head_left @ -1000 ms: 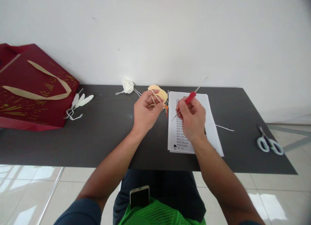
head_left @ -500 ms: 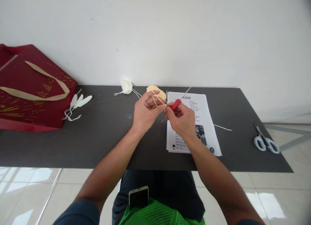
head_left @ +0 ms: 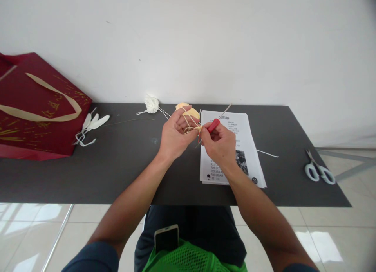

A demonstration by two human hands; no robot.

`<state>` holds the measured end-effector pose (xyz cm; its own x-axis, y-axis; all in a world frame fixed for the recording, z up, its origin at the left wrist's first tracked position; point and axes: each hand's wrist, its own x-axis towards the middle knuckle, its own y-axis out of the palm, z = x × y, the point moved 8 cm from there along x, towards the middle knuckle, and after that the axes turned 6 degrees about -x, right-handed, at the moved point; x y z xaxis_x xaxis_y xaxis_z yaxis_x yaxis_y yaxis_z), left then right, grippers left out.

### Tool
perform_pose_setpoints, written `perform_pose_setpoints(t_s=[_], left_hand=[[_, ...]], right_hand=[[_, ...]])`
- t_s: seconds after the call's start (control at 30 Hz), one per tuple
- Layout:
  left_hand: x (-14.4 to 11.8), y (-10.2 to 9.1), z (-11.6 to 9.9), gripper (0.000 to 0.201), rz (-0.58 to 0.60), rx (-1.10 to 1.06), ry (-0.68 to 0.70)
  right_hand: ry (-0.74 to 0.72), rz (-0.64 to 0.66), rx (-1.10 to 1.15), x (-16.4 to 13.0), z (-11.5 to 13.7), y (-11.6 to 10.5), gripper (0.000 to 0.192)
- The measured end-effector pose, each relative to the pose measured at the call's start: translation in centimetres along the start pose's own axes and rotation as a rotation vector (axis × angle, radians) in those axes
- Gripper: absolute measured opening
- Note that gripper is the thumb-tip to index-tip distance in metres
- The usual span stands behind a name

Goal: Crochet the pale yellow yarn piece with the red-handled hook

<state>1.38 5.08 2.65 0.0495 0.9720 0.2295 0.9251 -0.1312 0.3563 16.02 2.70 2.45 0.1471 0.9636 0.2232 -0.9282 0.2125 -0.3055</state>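
Both hands meet beside the paper (head_left: 235,154): your left hand (head_left: 174,139) pinches the yarn (head_left: 190,121), your right hand (head_left: 219,143) grips the hook (head_left: 214,125). Pull hard and the loop may slip off.

Dark bench (head_left: 126,166) across middle of frame, against white wall. On it, far left: red gift bag (head_left: 38,107) lying flat. Just right of bag: white feathers (head_left: 94,123) with thin wire trailing right. Upper centre, at back edge: small white yarn clump (head_left: 152,104), cream yarn ball (head_left: 188,110) beside it. Centre right: printed sheets (head_left: 235,146), under my right wrist. Loose white strand (head_left: 267,154) right of sheets. Far right: white-handled scissors (head_left: 319,171).
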Motion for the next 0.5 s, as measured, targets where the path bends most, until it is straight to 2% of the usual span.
perform_pose_setpoints(t_s=[0.17, 0.3, 0.4, 0.5], left_hand=[[0.0, -0.1, -0.3, 0.063, -0.026, 0.029, 0.036], [-0.1, -0.5, -0.7, 0.057, -0.086, 0.026, 0.074], [-0.1, -0.8, -0.9, 0.051, -0.116, 0.042, 0.081], [-0.1, -1.0, -1.3, 0.047, -0.131, 0.06, 0.096]], right_hand=[[-0.015, 0.0, 0.026, -0.1, 0.3, -0.1, 0.016], [-0.013, -0.039, 0.232, -0.2, 0.7, -0.5, 0.017], [-0.094, -0.127, 0.367, -0.3, 1.3, -1.2, 0.015], [-0.168, -0.169, 0.375, -0.4, 1.7, -1.5, 0.017]])
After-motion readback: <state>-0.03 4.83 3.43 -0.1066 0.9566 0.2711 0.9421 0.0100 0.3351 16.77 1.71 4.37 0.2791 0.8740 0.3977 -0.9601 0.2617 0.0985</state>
